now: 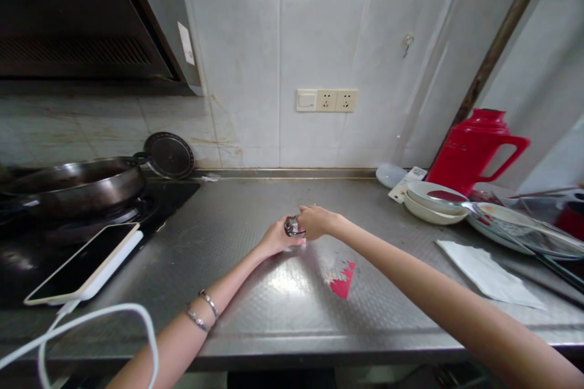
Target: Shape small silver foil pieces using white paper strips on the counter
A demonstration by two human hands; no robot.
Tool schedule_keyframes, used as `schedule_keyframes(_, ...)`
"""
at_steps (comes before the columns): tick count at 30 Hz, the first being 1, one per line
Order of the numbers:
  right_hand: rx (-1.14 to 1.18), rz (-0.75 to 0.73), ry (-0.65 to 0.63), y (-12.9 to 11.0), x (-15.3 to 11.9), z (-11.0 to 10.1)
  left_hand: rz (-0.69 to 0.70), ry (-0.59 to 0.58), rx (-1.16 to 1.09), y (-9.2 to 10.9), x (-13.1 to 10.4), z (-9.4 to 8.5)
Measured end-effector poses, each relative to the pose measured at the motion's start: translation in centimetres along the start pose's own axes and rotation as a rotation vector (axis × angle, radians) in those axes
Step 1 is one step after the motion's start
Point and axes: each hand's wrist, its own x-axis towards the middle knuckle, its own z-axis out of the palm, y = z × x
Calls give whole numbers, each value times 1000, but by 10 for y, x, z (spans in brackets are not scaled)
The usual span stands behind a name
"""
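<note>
Silvery item (294,227) in hands (276,237) (316,221), bowls (424,211) right

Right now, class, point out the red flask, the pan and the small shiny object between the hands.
Small shiny object (294,228), head view, its visible middle.
Red flask (465,155), head view, front of its body.
Pan (91,192), head view, outer side wall.
</note>
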Motion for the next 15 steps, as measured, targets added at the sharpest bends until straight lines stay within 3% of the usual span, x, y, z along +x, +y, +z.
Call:
schedule_keyframes(9, 189, -111, 55, 19, -9, 13, -32, 21, 71, -5, 1, 0)
schedule_keyframes(15, 135, -85, 54, 20, -5, 17, -36, 35, 96, -5, 2, 1)
